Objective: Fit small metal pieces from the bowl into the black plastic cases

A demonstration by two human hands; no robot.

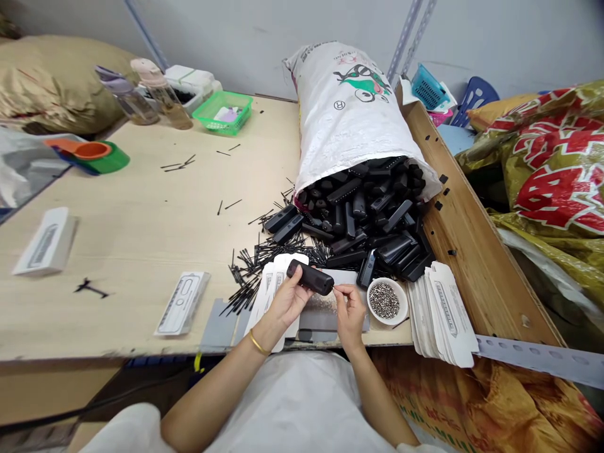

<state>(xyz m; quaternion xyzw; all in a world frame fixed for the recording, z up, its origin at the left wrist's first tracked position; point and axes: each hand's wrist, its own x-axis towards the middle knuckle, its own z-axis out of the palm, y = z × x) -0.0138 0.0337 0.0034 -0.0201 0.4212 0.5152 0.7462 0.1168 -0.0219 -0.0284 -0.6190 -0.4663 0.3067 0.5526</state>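
My left hand (289,301) is closed around a black plastic casing (310,277), long and rounded, tilted down to the right. At the casing's right end, the fingertips of my right hand (350,313) are pinched together. What they pinch is too small to make out. Just right of that hand stands a white bowl (401,313) of small metal pieces that look like screws. Flat white printed boxes (268,296) lie under and beside my left hand. Behind both hands spreads a heap of similar black casings (372,233), with thin black sticks (243,274) to its left.
A white woven sack (353,119) spills the casings onto the table. More flat boxes (443,314) are stacked at right, beside a wooden side board (491,245). Printed boxes (182,305), a green basket (242,117) and bottles (165,100) stand to the left.
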